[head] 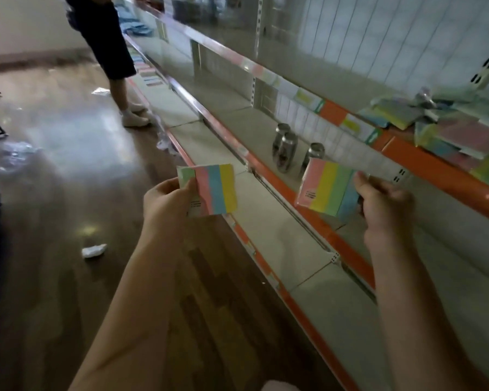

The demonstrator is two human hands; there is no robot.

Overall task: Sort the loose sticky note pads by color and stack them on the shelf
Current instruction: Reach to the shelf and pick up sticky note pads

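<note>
The left hand [167, 198] pinches a striped pad [209, 189] by its left edge, thumb on top over the green strip, and the right hand [384, 201] grips a second pad [326, 190] by its right edge, fingers curled behind it. Both pads hang in the air, well apart, in front of the shelf [435, 176] with the orange edge. Their stripes run in a different order: green, pink, blue, yellow on the left one; pink, yellow, green, blue on the right one. The step looks like comparing the two before placing them. To do it well, turn one pad so that the stripe orders can be read the same way round, and only then judge whether they belong together. If they match, lay one flat on the other with the edges flush and carry them as one. A loose heap of pads [446, 128] lies on the shelf to the far right, so the stack is better started on bare shelf beside it. Three metal cans [287, 148] stand on the shelf below, clear of the work.
</note>
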